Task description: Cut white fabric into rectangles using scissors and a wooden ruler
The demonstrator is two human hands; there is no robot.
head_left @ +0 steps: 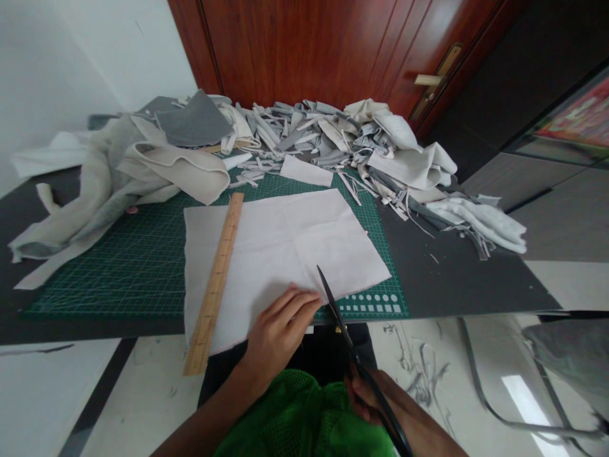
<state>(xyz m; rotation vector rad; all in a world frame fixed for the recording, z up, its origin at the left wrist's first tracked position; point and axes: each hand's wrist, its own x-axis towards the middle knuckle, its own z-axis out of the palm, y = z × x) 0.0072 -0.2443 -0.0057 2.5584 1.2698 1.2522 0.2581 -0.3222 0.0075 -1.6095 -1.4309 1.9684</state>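
Observation:
A white cloth (285,235) lies over the green cutting mat (118,273), its near edge reaching past the table's front. My left hand (280,324) grips this near edge, fingers bent over the top; the thumb is mostly hidden. In my right hand (371,393) are long black scissors (340,317), pointing away from me. One blade lies over the cloth just right of my left fingertips; the other blade cannot be made out. Left of my left hand, a wooden ruler (216,285) rests on the cloth at a slant, its lower end overhanging the table edge.
Grey and beige fabric scraps (304,130) are heaped along the back of the dark table (457,279). Larger folded fabric pieces (104,171) lie at the left, and a white bundle (480,219) at the right. Thread scraps litter the floor near a chair's metal frame (480,381).

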